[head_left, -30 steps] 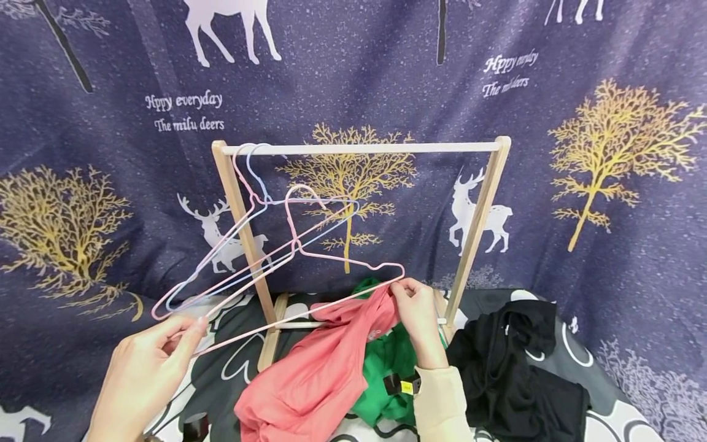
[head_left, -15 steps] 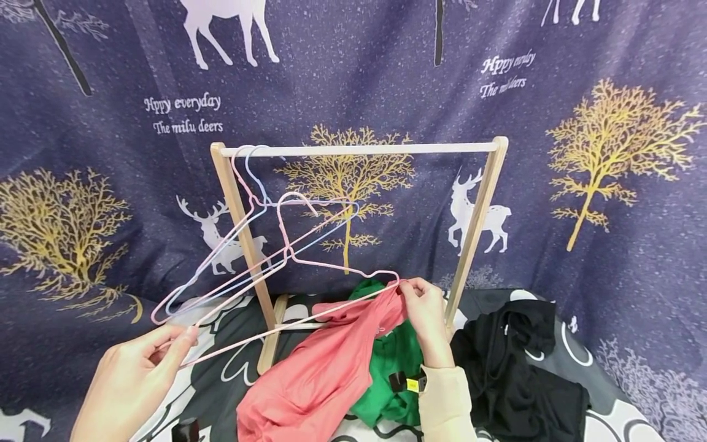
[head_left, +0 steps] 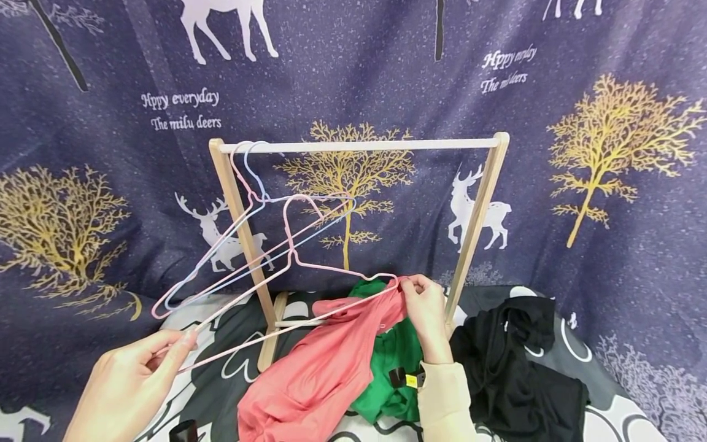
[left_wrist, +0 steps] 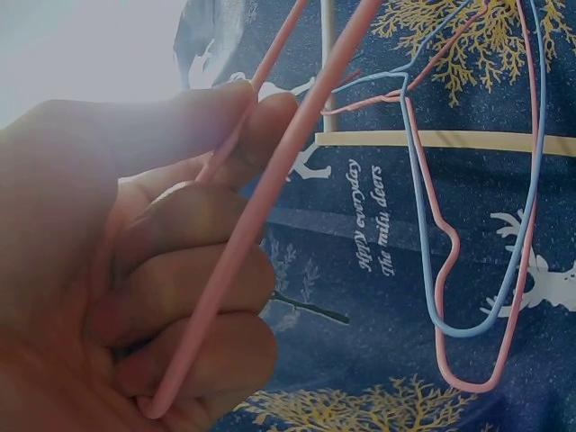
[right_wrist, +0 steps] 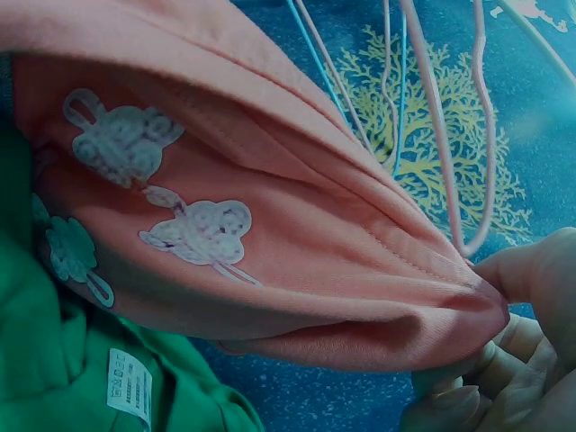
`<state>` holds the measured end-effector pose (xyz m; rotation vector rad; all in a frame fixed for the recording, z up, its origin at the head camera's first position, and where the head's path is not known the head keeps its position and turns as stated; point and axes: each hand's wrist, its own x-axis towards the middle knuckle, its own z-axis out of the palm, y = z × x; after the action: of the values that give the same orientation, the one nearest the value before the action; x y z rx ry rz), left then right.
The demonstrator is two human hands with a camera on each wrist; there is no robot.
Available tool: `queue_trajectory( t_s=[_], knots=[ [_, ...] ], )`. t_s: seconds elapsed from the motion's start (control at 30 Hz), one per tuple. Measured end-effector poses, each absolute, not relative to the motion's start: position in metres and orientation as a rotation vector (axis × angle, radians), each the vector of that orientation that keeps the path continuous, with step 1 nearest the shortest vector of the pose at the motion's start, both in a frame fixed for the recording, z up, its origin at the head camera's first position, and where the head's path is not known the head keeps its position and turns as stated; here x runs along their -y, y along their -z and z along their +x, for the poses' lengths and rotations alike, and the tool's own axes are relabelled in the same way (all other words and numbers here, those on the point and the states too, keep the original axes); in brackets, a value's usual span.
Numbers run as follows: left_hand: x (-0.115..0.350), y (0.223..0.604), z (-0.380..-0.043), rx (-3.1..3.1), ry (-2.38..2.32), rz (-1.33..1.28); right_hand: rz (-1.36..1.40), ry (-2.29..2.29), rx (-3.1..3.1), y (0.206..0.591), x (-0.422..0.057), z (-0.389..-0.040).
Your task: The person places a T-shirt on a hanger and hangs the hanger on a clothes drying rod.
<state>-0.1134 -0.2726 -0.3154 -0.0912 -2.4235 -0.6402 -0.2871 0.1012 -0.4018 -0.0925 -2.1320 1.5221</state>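
Observation:
A pink wire hanger [head_left: 293,252] is held up in front of me with its hook at the top. At its left corner my left hand [head_left: 127,383] pinches the wire between thumb and forefinger; the left wrist view shows the other fingers curled near the lower bar. My right hand [head_left: 426,310] pinches the edge of a coral-red garment [head_left: 315,374] at the hanger's right corner. In the right wrist view the gathered cloth [right_wrist: 360,261], with white flower-like prints, meets the hanger's tip. Whether the tip is inside the cloth, I cannot tell.
A wooden rack [head_left: 359,146] stands behind, with a pink hanger [head_left: 237,169] and a blue hanger [head_left: 254,175] on its rail at the left. Green cloth [head_left: 392,374] lies beneath the red garment. Black clothing [head_left: 519,362] lies at the right on the patterned bedcover [head_left: 607,393].
The hanger has come down a little, with the left hand shifting left and down. My right hand has moved slightly right, drawing the red cloth with it. Little differs over the last half second.

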Motion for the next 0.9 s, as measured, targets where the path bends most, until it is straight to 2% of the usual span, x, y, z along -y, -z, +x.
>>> queue_trajectory(
  t_s=[0.27, 0.9],
  knots=[
    [0.266, 0.315, -0.111, 2.444, 0.614, -0.103, -0.070, -1.447, 2.138, 0.401, -0.101, -0.285],
    [0.262, 0.312, -0.111, 2.364, 0.576, -0.143, 0.180, -1.267, 2.106, 0.378, -0.083, -0.264]
  ],
)
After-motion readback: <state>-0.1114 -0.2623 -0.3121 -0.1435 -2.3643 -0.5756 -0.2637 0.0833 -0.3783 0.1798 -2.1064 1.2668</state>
